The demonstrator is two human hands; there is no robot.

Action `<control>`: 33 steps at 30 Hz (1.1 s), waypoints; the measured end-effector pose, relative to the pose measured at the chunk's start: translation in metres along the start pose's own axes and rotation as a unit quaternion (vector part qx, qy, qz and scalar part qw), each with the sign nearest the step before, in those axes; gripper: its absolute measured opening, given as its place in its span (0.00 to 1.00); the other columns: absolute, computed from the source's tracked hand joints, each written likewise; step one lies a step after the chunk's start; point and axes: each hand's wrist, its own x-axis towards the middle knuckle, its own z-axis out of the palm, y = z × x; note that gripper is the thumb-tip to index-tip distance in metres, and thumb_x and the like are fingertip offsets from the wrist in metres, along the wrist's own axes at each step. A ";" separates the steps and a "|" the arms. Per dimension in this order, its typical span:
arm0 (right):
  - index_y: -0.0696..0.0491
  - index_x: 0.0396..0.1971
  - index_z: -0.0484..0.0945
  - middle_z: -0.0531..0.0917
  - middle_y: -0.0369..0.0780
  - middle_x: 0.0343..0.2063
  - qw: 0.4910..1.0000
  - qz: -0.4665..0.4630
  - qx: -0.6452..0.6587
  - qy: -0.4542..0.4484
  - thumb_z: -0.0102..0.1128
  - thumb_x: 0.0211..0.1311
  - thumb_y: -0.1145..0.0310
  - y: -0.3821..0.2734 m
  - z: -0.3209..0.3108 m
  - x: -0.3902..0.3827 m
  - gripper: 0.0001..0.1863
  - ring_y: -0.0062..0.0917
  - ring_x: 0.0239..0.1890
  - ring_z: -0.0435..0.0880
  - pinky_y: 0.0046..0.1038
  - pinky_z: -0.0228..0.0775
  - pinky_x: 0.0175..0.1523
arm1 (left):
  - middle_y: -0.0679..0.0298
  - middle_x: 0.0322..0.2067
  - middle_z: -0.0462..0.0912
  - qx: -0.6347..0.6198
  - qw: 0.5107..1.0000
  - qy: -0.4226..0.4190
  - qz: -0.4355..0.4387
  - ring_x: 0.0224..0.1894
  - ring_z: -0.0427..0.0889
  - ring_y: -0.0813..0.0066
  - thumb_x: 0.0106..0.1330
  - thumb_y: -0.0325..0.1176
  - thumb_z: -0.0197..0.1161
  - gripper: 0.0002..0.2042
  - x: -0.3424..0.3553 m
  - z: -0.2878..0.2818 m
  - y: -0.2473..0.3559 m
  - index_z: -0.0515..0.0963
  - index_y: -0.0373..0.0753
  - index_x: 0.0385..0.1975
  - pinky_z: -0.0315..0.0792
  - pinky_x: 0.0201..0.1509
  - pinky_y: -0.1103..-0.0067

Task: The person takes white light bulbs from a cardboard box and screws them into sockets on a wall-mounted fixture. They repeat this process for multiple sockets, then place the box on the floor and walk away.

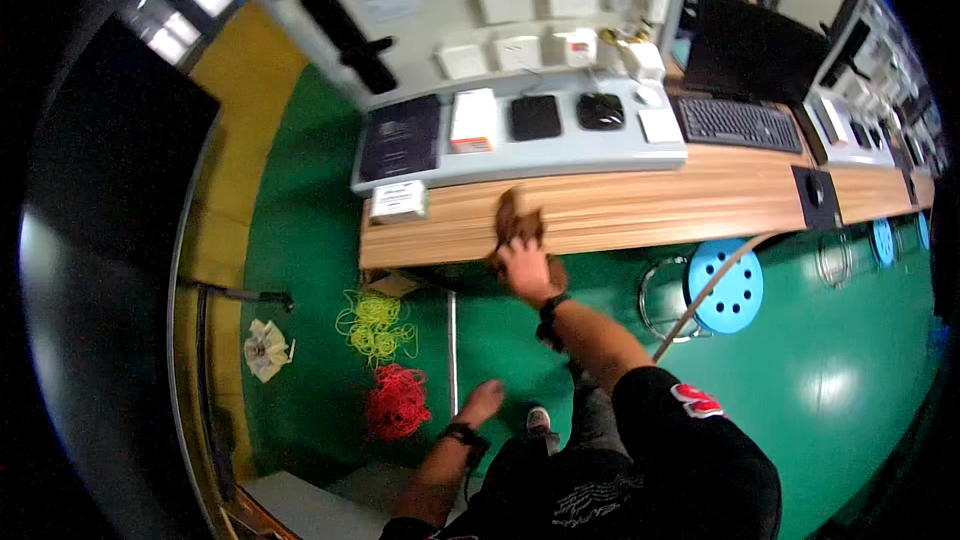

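My right hand (527, 268) reaches to the front edge of the wooden desk (640, 205), its fingers bent over a crumpled brown cloth (520, 225). Part of the cloth lies on the desktop and part hangs past the edge below my hand. Lower down, my left hand (482, 402) hangs over the green floor near my legs, touching nothing that I can see; blur hides how its fingers are held. Left of it, a red tangle of cord (397, 403) and a yellow tangle of cord (377, 328) lie on the floor.
A grey display stand (530, 162) with several devices runs along the desk's back. A small white box (399, 200) sits at the desk's left end. A keyboard (740, 125) and monitor (745, 50) are farther right. A blue stool (726, 287) stands below the desk.
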 end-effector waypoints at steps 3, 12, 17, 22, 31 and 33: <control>0.52 0.44 0.76 0.82 0.44 0.37 0.925 -0.085 0.305 -0.210 0.60 0.54 0.59 -0.046 0.035 -0.059 0.18 0.34 0.42 0.80 0.35 0.71 0.47 | 0.47 0.35 0.78 0.063 0.971 -0.114 0.200 0.33 0.76 0.54 0.63 0.36 0.53 0.11 -0.026 -0.026 0.155 0.73 0.35 0.37 0.70 0.40 0.68; 0.51 0.40 0.77 0.80 0.41 0.36 0.827 0.413 0.375 -0.061 0.47 0.62 0.59 0.119 0.053 -0.501 0.15 0.28 0.36 0.77 0.29 0.69 0.43 | 0.54 0.33 0.81 0.074 0.984 -0.089 -0.134 0.36 0.81 0.61 0.58 0.35 0.57 0.11 -0.234 0.026 -0.232 0.78 0.35 0.34 0.74 0.40 0.68; 0.50 0.27 0.70 0.73 0.39 0.21 0.762 0.526 0.338 0.170 0.42 0.62 0.65 0.264 0.040 -0.746 0.08 0.28 0.18 0.71 0.30 0.64 0.23 | 0.55 0.31 0.81 0.048 0.980 -0.147 -0.125 0.36 0.81 0.62 0.57 0.37 0.55 0.12 -0.259 0.062 -0.230 0.80 0.36 0.29 0.73 0.36 0.68; 0.50 0.30 0.69 0.72 0.39 0.24 0.605 0.567 0.533 0.166 0.42 0.58 0.67 0.116 0.019 -0.739 0.06 0.32 0.23 0.71 0.32 0.62 0.27 | 0.55 0.23 0.80 0.116 0.954 -0.274 0.045 0.29 0.79 0.55 0.53 0.35 0.54 0.09 -0.241 0.032 -0.246 0.78 0.37 0.23 0.73 0.31 0.65; 0.54 0.34 0.80 0.81 0.38 0.29 0.683 0.575 0.431 -0.127 0.50 0.57 0.57 0.033 0.048 -0.752 0.17 0.25 0.29 0.77 0.25 0.68 0.34 | 0.60 0.19 0.78 -0.080 0.993 -0.089 0.002 0.20 0.75 0.70 0.54 0.32 0.53 0.08 -0.054 0.043 -0.065 0.75 0.35 0.20 0.69 0.26 0.74; 0.57 0.38 0.79 0.82 0.38 0.30 0.705 0.595 0.385 -0.012 0.52 0.57 0.56 0.085 0.020 -0.762 0.19 0.26 0.32 0.79 0.27 0.71 0.39 | 0.62 0.20 0.78 -0.154 0.981 -0.114 0.015 0.21 0.75 0.74 0.55 0.33 0.54 0.08 -0.052 0.051 -0.001 0.75 0.34 0.22 0.69 0.26 0.77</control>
